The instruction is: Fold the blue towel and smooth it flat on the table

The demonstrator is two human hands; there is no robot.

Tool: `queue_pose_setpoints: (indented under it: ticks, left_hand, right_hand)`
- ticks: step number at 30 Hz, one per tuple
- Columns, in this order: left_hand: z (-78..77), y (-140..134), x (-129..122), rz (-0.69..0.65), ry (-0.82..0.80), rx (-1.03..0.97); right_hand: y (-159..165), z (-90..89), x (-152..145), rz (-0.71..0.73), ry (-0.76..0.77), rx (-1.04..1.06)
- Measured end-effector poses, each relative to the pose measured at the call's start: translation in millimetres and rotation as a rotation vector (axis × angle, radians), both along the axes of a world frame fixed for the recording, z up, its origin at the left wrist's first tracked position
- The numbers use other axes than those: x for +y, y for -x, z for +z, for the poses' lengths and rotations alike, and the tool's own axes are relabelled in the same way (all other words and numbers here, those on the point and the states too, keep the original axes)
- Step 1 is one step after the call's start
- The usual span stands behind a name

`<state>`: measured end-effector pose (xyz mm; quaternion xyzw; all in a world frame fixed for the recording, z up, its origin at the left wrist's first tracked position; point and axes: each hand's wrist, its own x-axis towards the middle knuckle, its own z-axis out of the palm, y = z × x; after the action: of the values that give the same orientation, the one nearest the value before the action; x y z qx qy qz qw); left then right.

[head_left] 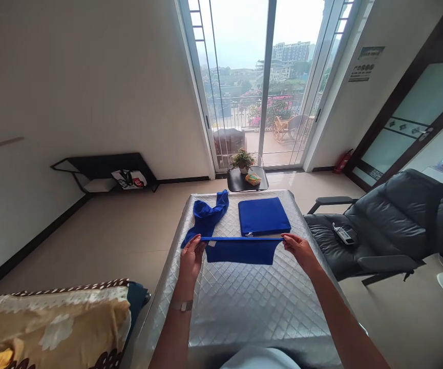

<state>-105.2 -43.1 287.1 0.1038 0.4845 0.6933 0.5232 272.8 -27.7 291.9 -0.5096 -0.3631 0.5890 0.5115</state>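
A blue piece of cloth (240, 251) is stretched out level between my two hands, with its folded upper edge pulled straight. My left hand (192, 252) pinches the left corner, close to a small white tag. At the right corner, my right hand (297, 250) grips the same edge between thumb and fingers. Beyond the cloth, a neatly folded blue stack (264, 215) lies flat on the silver quilted table (252, 312). A crumpled blue cloth (208, 215) rests to its left, partly behind my left hand.
A small black chair (244, 183) with a potted plant (243, 160) and a yellow packet stands past the table. On the right is a dark recliner (390, 220) holding a white remote (343, 234). A patterned bed (71, 323) is at the lower left.
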Motion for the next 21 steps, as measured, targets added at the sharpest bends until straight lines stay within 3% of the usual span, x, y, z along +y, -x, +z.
queue_pose_setpoints:
  ticks: [3, 5, 6, 8, 10, 13, 15, 18, 21]
  left_hand:
    - [14.7, 0.7, -11.3, 0.01, -0.143, 0.031]
    - [6.9, 1.0, -29.9, 0.014, -0.198, 0.036]
    - [-4.0, 1.3, -41.0, 0.016, -0.199, 0.026]
    - [-39.5, 1.9, -63.9, 0.025, -0.137, -0.006]
    - [-88.2, 1.7, -84.8, -0.005, -0.024, 0.005]
    - [-163.9, -2.3, -108.9, -0.119, 0.291, 0.263]
    - [-202.7, -6.9, -119.4, -0.14, 0.418, 0.344]
    - [-236.1, -12.4, -128.8, -0.158, 0.505, 0.418]
    - [-249.5, -12.3, -136.5, -0.176, 0.511, 0.485]
  right_hand:
    - [-4.5, 22.0, -11.0, 0.009, -0.077, 0.001]
    - [-10.0, 20.4, -24.6, 0.012, -0.087, -0.003]
    - [-13.1, 12.7, -32.0, 0.014, -0.08, -0.008]
    - [-18.5, -17.1, -45.9, 0.025, -0.044, -0.023]
    - [-20.4, -62.4, -58.3, 0.054, 0.04, -0.066]
    - [-13.3, -138.0, -76.7, 0.061, 0.287, -0.212]
    - [-4.3, -178.6, -89.8, 0.058, 0.377, -0.268]
    - [5.4, -215.3, -107.2, 0.065, 0.425, -0.324]
    - [4.2, -233.5, -118.6, 0.073, 0.429, -0.364]
